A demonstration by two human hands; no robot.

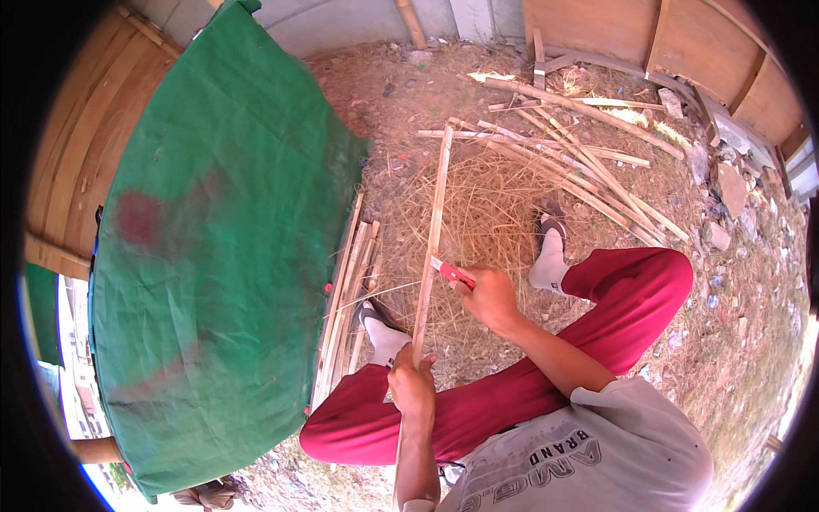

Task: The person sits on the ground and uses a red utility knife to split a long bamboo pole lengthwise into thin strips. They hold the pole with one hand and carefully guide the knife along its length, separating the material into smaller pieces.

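Littered ground (682,367), wooden strip (435,224) — through left grip (413,388), knife (452,273) alongside

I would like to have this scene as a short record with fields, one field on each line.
left hand: grips the long pale strip
right hand: holds the red knife, its blade at the strip
scraps: straw-coloured slivers, ahead of the hands
farther ahead, right: loose strips, lying crossed
left side: large green sheet with reddish stains
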